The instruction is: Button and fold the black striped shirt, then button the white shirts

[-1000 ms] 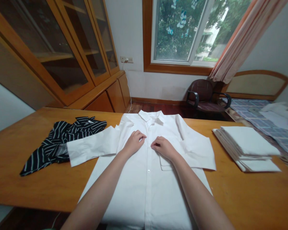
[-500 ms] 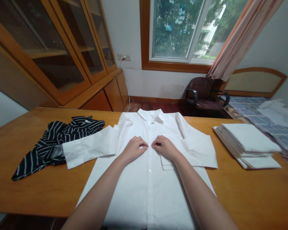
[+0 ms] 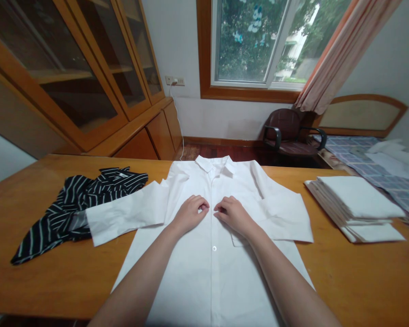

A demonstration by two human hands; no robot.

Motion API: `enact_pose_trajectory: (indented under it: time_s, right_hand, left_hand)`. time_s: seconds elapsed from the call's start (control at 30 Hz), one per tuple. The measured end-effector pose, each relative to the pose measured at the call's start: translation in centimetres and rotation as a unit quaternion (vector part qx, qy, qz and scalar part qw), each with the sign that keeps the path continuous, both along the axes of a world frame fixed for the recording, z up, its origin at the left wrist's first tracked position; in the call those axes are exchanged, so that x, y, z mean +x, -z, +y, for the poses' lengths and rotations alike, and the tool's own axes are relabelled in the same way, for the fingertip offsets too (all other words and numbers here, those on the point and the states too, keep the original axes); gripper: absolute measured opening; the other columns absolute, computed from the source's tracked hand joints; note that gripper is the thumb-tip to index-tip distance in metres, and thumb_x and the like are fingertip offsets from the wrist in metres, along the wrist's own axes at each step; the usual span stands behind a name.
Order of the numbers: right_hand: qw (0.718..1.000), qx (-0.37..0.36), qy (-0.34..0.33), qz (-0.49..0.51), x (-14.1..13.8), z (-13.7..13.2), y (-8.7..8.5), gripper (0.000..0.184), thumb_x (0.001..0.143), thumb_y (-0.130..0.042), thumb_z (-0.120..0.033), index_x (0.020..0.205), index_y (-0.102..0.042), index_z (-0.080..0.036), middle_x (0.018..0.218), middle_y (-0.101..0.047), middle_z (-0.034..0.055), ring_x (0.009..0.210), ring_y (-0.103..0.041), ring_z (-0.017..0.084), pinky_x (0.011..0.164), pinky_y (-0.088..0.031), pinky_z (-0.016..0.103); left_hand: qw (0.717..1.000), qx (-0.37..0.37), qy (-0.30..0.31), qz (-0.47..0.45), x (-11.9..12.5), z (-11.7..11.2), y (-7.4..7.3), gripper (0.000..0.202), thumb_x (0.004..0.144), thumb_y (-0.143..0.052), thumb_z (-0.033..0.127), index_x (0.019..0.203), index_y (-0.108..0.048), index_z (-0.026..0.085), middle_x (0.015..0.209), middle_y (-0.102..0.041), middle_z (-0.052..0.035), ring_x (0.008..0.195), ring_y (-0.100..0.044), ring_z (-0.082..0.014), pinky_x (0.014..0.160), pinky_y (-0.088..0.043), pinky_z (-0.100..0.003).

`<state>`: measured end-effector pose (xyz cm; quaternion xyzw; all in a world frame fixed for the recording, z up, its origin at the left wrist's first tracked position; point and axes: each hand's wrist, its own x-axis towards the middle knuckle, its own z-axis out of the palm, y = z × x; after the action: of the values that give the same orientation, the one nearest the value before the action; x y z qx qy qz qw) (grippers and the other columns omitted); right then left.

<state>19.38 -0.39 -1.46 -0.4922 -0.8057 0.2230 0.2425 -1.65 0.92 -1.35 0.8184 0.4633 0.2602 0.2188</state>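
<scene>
A white long-sleeved shirt (image 3: 187, 272) lies front up on the table, its collar at the far edge and its sleeves out to both sides. My left hand (image 3: 192, 212) is closed in a pinch on the cloth just left of the front placket. Facing it, my right hand (image 3: 234, 214) pinches the shirt at the right of the placket, above the chest pocket. A small gap separates the fingertips. Below the hands a button (image 3: 214, 248) shows on the placket. What lies right under the fingers is hidden.
On the wooden table (image 3: 354, 281), a crumpled black striped garment (image 3: 78, 200) lies at the left, partly under the shirt's cuff. A stack of folded white cloth (image 3: 361, 195) sits at the right. Beyond are a glass-door cabinet (image 3: 122, 113), a chair (image 3: 286, 129) and a bed (image 3: 354, 150).
The view has shifted slightly, and the button below my hands shows more plainly. Both hands stay at the placket, with hardly any movement.
</scene>
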Motion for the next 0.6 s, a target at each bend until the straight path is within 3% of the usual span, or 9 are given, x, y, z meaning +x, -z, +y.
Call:
enact_pose_trajectory:
  time_s: [0.27, 0.6]
  right_hand:
    - [0.999, -0.022, 0.029, 0.007, -0.63, 0.17, 0.04, 0.006, 0.083, -0.076, -0.019, 0.082, -0.071, -0.022, 0.085, -0.066, 0.0027, 0.091, -0.054, 0.021, 0.083, -0.039, 0.033]
    - [0.999, -0.014, 0.035, 0.013, -0.48, 0.23, 0.32, 0.006, 0.085, -0.073, -0.017, 0.082, -0.071, -0.022, 0.087, -0.067, 0.0029, 0.091, -0.052, 0.021, 0.083, -0.037, 0.034]
  left_hand:
    - [1.0, 0.002, 0.008, -0.01, -0.19, 0.23, 0.44, 0.012, 0.085, -0.06, 0.021, 0.089, -0.071, 0.024, 0.082, -0.066, -0.0018, 0.087, -0.06, -0.0204, 0.082, -0.047, -0.035]
    - [0.999, -0.023, 0.024, -0.01, 0.4, -0.42, -0.22, 0.007, 0.086, -0.066, 0.028, 0.084, -0.072, 0.024, 0.081, -0.067, -0.0001, 0.085, -0.059, -0.0199, 0.081, -0.044, -0.035]
